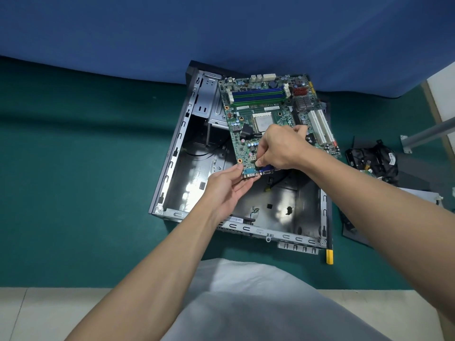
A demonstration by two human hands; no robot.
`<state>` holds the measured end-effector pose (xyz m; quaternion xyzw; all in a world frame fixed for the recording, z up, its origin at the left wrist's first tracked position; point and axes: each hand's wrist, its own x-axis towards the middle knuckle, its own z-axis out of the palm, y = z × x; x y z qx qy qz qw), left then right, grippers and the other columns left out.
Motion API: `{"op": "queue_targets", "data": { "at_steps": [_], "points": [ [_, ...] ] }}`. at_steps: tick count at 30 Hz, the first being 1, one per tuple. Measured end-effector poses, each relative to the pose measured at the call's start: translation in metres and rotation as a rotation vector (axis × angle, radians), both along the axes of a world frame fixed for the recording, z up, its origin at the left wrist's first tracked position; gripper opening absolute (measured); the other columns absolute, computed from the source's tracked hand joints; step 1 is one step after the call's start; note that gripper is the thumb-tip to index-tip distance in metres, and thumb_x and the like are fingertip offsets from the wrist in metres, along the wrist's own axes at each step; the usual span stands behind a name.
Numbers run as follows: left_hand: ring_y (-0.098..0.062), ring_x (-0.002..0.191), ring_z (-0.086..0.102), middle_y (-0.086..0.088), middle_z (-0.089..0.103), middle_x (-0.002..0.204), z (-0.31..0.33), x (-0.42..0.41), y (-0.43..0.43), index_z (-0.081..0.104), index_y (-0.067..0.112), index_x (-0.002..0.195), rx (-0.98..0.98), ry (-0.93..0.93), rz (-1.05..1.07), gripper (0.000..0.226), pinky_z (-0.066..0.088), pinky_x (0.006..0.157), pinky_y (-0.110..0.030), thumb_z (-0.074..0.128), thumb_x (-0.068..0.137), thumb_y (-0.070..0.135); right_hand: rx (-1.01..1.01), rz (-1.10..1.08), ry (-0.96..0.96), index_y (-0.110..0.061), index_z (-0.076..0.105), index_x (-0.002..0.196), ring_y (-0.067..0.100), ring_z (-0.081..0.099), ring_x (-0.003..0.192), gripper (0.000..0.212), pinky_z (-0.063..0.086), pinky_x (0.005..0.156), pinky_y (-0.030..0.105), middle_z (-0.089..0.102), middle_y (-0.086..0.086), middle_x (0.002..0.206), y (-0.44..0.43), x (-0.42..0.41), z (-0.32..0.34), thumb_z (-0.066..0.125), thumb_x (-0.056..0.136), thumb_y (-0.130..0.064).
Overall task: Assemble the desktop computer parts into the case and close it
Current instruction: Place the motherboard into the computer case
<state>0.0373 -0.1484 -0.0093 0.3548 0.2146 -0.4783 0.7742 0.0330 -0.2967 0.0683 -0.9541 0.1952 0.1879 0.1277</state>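
White cloth fills the near edge. Beyond it, the left hand pinches the near port edge of the green motherboard, the right hand clamps it from above, tilting it over the open grey metal case, probably to line ports up.

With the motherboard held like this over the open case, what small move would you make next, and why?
Probably lower the motherboard flat toward the case floor, port edge first. It sits tilted above the case, its far end over the far wall, not seated. The left hand supports the port corner and the right hand pinches the same edge, so both have the grip to guide it down.
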Motion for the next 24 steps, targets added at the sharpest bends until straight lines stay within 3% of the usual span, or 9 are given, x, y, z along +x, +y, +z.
{"op": "queue_targets", "data": {
  "at_steps": [4, 7, 9, 12, 15, 19, 22, 24],
  "points": [
    [-0.033, 0.09, 0.072, -0.023, 0.072, 0.099, 0.001, 0.0, 0.001, 0.059, -0.006, 0.114, -0.005, -0.043, -0.012, 0.02, 0.059, 0.071, -0.029, 0.051, 0.096, -0.003, -0.044, 0.216, -0.058, -0.03, 0.07, 0.081, 0.018, 0.05, 0.1, 0.017, 0.026, 0.091, 0.04, 0.062, -0.014, 0.083, -0.009, -0.013, 0.005, 0.071, 0.078, -0.047],
    [-0.032, 0.087, 0.072, -0.022, 0.072, 0.097, 0.001, -0.001, 0.0, 0.059, -0.007, 0.114, 0.036, -0.071, 0.001, 0.02, 0.058, 0.067, -0.026, 0.05, 0.096, -0.004, -0.175, 0.35, -0.193, -0.026, 0.067, 0.113, 0.022, 0.038, 0.118, 0.045, 0.033, 0.096, 0.045, 0.055, -0.002, 0.124, -0.029, -0.039, 0.007, 0.067, 0.077, -0.054],
    [-0.032, 0.086, 0.073, -0.022, 0.072, 0.097, 0.001, -0.002, -0.002, 0.057, -0.008, 0.118, 0.083, -0.091, 0.016, 0.023, 0.058, 0.067, -0.027, 0.05, 0.095, -0.004, -0.254, 0.402, -0.159, -0.028, 0.059, 0.126, 0.025, 0.036, 0.119, 0.054, 0.039, 0.095, 0.044, 0.048, 0.0, 0.136, -0.038, -0.052, 0.007, 0.07, 0.078, -0.05],
    [-0.032, 0.087, 0.072, -0.025, 0.066, 0.11, 0.002, -0.003, -0.003, 0.055, -0.008, 0.121, 0.134, -0.123, 0.012, 0.026, 0.059, 0.068, -0.028, 0.052, 0.095, -0.002, -0.36, 0.488, -0.072, -0.022, 0.051, 0.132, 0.027, 0.043, 0.112, 0.051, 0.044, 0.088, 0.039, 0.049, 0.003, 0.133, -0.041, -0.059, -0.005, 0.068, 0.085, -0.031],
    [-0.032, 0.09, 0.072, -0.023, 0.062, 0.117, 0.002, -0.003, -0.004, 0.058, -0.005, 0.117, 0.165, -0.148, 0.012, 0.022, 0.058, 0.07, -0.028, 0.052, 0.096, 0.001, -0.321, 0.447, -0.097, -0.015, 0.048, 0.13, 0.027, 0.044, 0.107, 0.046, 0.046, 0.077, 0.037, 0.046, 0.005, 0.128, -0.038, -0.059, -0.012, 0.064, 0.088, -0.01],
    [-0.032, 0.093, 0.071, -0.023, 0.067, 0.114, -0.001, -0.003, -0.005, 0.056, -0.002, 0.12, 0.193, -0.199, -0.007, 0.024, 0.058, 0.072, -0.03, 0.049, 0.099, 0.007, -0.301, 0.483, -0.125, -0.008, 0.052, 0.122, 0.028, 0.049, 0.105, 0.039, 0.047, 0.076, 0.036, 0.049, 0.008, 0.12, -0.044, -0.059, -0.014, 0.065, 0.086, -0.007],
    [-0.024, 0.075, 0.074, -0.011, 0.075, 0.081, 0.003, -0.003, -0.005, 0.057, 0.003, 0.109, 0.251, -0.281, -0.048, 0.03, 0.06, 0.07, -0.03, 0.039, 0.105, 0.026, -0.278, 0.503, -0.161, -0.003, 0.054, 0.116, 0.03, 0.053, 0.1, 0.035, 0.041, 0.069, 0.033, 0.048, 0.011, 0.112, -0.05, -0.058, -0.005, 0.067, 0.086, -0.014],
    [-0.021, 0.067, 0.072, -0.01, 0.073, 0.072, 0.004, 0.002, -0.004, 0.056, 0.006, 0.098, 0.328, -0.33, -0.048, 0.037, 0.059, 0.067, -0.029, 0.031, 0.107, 0.032, -0.224, 0.506, -0.177, -0.002, 0.056, 0.113, 0.03, 0.056, 0.094, 0.033, 0.039, 0.066, 0.03, 0.047, 0.01, 0.106, -0.051, -0.056, 0.009, 0.068, 0.086, -0.017]
  ]
}}
